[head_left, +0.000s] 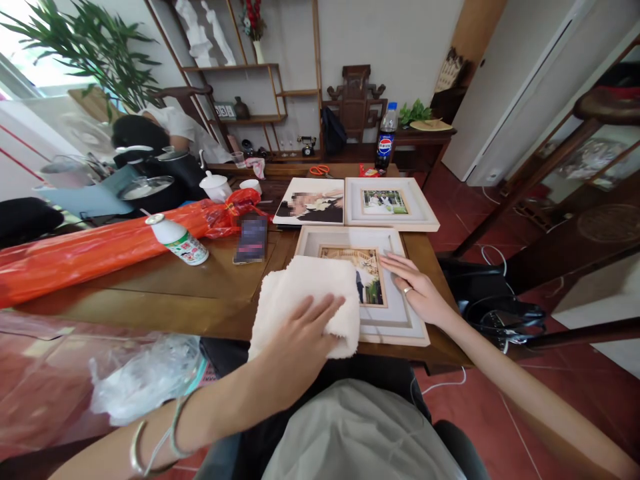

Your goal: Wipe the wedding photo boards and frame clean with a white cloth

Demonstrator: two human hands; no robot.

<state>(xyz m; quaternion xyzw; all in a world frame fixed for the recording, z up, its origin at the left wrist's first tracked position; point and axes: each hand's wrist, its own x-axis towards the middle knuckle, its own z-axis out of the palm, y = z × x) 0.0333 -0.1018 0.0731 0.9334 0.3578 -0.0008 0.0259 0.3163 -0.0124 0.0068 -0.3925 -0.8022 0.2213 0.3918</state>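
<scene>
A white-framed photograph [395, 320] lies flat at the near edge of the wooden table [210, 293]. A cream towel [300, 287] covers its left half. My left hand [300, 330] lies flat on the towel with fingers stretched out, pressing on it. My right hand [413, 283], a ring on one finger, rests open on the frame's right side, fingertips by the picture.
Two more framed photos [313, 201] [387, 203] lie farther back. A phone [251, 239], a small white bottle [177, 239] and a long orange plastic bag [90, 250] are to the left. A cola bottle [386, 143] stands behind. Another person [160, 130] bends over at the back left. Clear plastic [145, 377] sits near my left arm.
</scene>
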